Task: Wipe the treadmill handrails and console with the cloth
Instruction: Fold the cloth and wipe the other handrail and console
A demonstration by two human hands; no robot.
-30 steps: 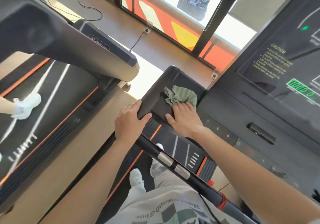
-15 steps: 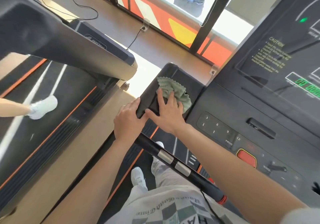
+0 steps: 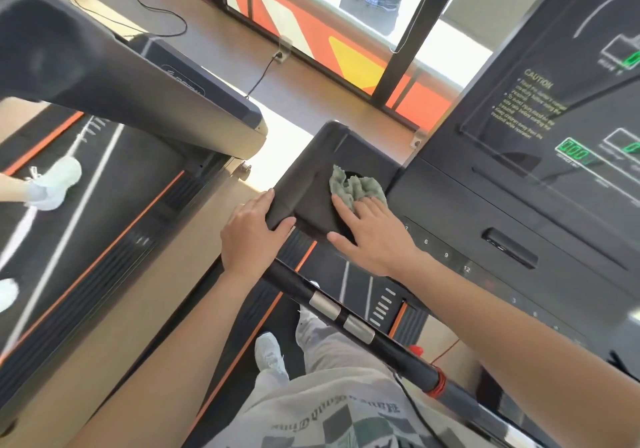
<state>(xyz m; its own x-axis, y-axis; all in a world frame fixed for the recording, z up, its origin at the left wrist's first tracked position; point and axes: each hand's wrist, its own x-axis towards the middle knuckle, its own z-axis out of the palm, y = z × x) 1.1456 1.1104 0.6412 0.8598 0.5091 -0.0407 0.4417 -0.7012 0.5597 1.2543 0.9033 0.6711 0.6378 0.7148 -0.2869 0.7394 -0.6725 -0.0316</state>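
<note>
A crumpled green cloth (image 3: 356,186) lies on the black left side panel (image 3: 311,174) of the treadmill console. My right hand (image 3: 374,236) presses flat on the cloth's near edge, fingers spread. Beside it, my left hand (image 3: 252,233) grips the panel's near left corner, thumb over the top. The black handrail bar (image 3: 346,319) with two silver sensor plates runs from under my left hand toward the lower right. The console (image 3: 540,177) with green digits and a caution label fills the right side, number keys (image 3: 446,255) just right of my right wrist.
A neighbouring treadmill (image 3: 104,77) stands at the left, another person's white shoe (image 3: 57,181) on its belt. Power cords (image 3: 263,73) run across the wooden floor to sockets below the window. My own legs and white shoes (image 3: 272,354) are on the belt below.
My right hand slid the cloth back toward the right, next to the console body, after sweeping it left and forward. My left hand kept its grip on the corner.
</note>
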